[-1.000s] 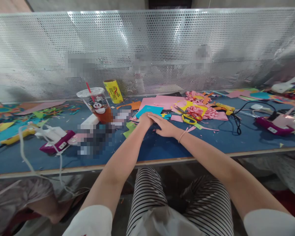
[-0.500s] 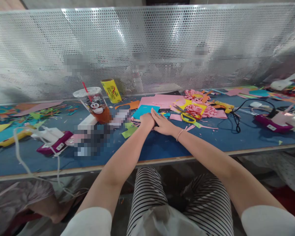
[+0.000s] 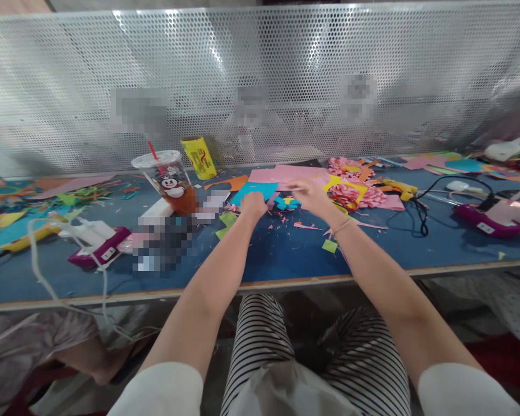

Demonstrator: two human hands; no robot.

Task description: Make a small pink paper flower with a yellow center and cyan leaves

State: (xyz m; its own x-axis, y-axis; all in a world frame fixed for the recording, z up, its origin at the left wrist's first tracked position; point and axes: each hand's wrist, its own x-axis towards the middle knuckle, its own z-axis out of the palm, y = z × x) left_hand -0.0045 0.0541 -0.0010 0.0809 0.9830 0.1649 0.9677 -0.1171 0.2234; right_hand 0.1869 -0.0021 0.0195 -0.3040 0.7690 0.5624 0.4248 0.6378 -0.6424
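My left hand [image 3: 253, 206] is closed at the near edge of a blue paper sheet [image 3: 264, 188], its fingertips hidden from me. Just to the right, my right hand [image 3: 315, 199] is raised a little over the table, fingers curled together in a pinch; blur hides anything between them. Between the hands lies a small blue paper cutout [image 3: 286, 203] with a yellow spot. Pink paper sheets [image 3: 303, 172] lie beyond. Scissors with yellow and red handles [image 3: 345, 203] are partly covered by my right hand, beside pink ruffled paper [image 3: 359, 195].
A drink cup [image 3: 173, 188] with a red straw and a yellow box [image 3: 199, 159] stand left. Purple power strips [image 3: 99, 248] with cables lie on both sides. A yellow glue gun [image 3: 398, 188] is at right. A perforated metal panel [image 3: 286, 86] closes off the back.
My right hand has lifted off my left and moved right and slightly up, uncovering the blue cutout. Paper scraps have shifted, with a green piece now nearer the table's front. My left hand stays at the blue sheet.
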